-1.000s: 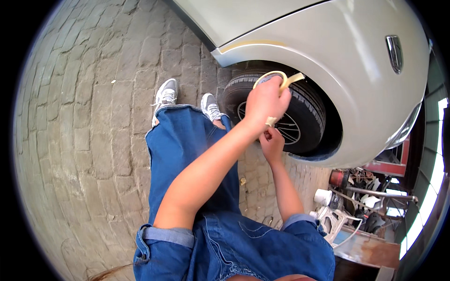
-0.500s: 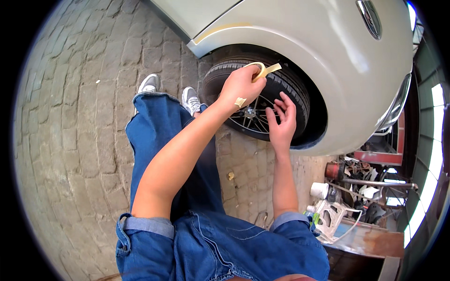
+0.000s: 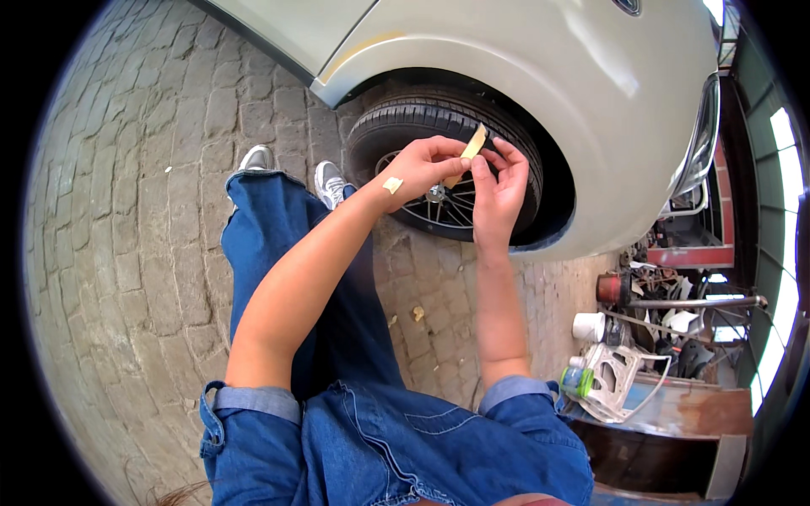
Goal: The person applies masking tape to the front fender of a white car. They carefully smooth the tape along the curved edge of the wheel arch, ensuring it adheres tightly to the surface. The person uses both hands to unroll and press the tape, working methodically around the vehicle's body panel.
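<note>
A roll of pale yellow masking tape (image 3: pixel 474 145), turned nearly edge-on, is between my hands in front of the car wheel (image 3: pixel 405 126). My left hand (image 3: pixel 426 164) is closed on it, with thumb and fingers pinching its near side. My right hand (image 3: pixel 503 185) comes up from the other side. Its thumb and a bent finger meet at the tape's edge, while its other fingers curl loosely. A small torn piece of tape (image 3: pixel 392 185) sticks to my left wrist. Behind the hands are the dark tyre and its spoked rim.
The pale car's fender (image 3: pixel 506 51) arches over the wheel, with a yellowish strip (image 3: pixel 363 51) along its edge near the door. Stone paving (image 3: pixel 152 253) lies underfoot. To the right are a white bucket (image 3: pixel 588 326), a green-banded bottle (image 3: pixel 577 381) and piled metal parts (image 3: pixel 675 287).
My right hand has closed in on the tape and now touches it. My left hand has turned the roll edge-on and moved slightly lower. The view has shifted a little.
</note>
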Demonstrator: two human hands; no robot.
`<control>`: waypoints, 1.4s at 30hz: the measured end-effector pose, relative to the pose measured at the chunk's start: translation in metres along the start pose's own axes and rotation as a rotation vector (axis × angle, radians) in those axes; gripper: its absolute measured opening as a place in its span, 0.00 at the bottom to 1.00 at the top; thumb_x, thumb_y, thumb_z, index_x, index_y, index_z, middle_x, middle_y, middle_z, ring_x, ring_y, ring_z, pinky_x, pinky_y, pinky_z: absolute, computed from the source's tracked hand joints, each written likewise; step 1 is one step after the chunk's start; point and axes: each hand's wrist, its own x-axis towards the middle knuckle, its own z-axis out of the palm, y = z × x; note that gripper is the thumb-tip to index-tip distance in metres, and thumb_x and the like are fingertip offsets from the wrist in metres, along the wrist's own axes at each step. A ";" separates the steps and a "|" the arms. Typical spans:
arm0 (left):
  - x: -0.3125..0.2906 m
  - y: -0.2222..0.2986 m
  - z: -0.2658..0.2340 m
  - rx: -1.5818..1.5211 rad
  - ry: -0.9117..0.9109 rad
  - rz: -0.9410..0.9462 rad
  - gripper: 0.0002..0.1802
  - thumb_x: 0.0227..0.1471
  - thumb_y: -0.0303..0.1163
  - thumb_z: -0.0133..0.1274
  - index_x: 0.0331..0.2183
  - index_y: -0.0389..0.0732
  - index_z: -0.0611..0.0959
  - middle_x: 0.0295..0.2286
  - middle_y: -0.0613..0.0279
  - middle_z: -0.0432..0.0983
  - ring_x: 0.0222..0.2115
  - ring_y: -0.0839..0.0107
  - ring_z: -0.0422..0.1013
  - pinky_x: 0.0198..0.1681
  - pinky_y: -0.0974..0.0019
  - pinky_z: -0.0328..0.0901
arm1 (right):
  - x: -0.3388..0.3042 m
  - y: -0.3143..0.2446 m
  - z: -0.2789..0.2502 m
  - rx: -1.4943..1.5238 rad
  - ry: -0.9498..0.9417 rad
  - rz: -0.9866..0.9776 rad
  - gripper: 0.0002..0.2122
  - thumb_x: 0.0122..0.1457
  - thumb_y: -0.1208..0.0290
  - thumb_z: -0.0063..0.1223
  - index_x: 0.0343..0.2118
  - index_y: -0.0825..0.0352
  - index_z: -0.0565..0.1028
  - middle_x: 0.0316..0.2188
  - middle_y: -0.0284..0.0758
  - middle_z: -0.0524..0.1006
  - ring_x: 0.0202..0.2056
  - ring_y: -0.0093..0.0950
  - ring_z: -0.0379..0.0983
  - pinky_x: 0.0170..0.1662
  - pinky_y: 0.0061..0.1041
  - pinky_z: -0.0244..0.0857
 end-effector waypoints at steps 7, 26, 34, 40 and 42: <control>-0.005 0.002 0.005 -0.176 0.000 -0.032 0.22 0.66 0.36 0.46 0.56 0.36 0.73 0.44 0.61 0.76 0.46 0.73 0.73 0.52 0.66 0.68 | -0.013 0.007 0.009 -0.053 -0.105 -0.063 0.22 0.62 0.73 0.58 0.55 0.73 0.63 0.49 0.41 0.74 0.48 0.25 0.73 0.52 0.24 0.67; 0.013 0.024 -0.033 0.196 0.525 0.281 0.10 0.52 0.33 0.63 0.36 0.39 0.86 0.29 0.72 0.78 0.29 0.82 0.69 0.37 0.74 0.66 | -0.010 -0.011 -0.014 -0.340 -0.058 -0.063 0.09 0.59 0.78 0.59 0.41 0.74 0.78 0.35 0.33 0.82 0.36 0.19 0.76 0.43 0.19 0.70; 0.018 0.023 -0.032 0.743 0.537 0.505 0.10 0.48 0.31 0.64 0.35 0.44 0.88 0.30 0.67 0.74 0.31 0.74 0.70 0.38 0.70 0.67 | -0.014 -0.007 -0.018 -0.404 -0.098 -0.063 0.09 0.57 0.77 0.61 0.40 0.73 0.79 0.31 0.32 0.81 0.32 0.17 0.73 0.40 0.19 0.68; 0.021 0.017 -0.033 0.841 0.580 0.507 0.07 0.48 0.31 0.63 0.32 0.41 0.87 0.29 0.64 0.72 0.32 0.70 0.70 0.38 0.66 0.67 | -0.014 -0.010 -0.017 -0.407 -0.119 -0.059 0.09 0.57 0.77 0.61 0.40 0.73 0.79 0.31 0.32 0.81 0.32 0.17 0.73 0.39 0.18 0.68; 0.022 0.015 -0.033 0.822 0.591 0.498 0.07 0.48 0.31 0.62 0.30 0.39 0.86 0.29 0.63 0.72 0.32 0.69 0.70 0.38 0.66 0.67 | -0.014 -0.010 -0.017 -0.393 -0.130 -0.057 0.10 0.58 0.77 0.61 0.41 0.74 0.78 0.31 0.32 0.81 0.32 0.17 0.74 0.39 0.18 0.68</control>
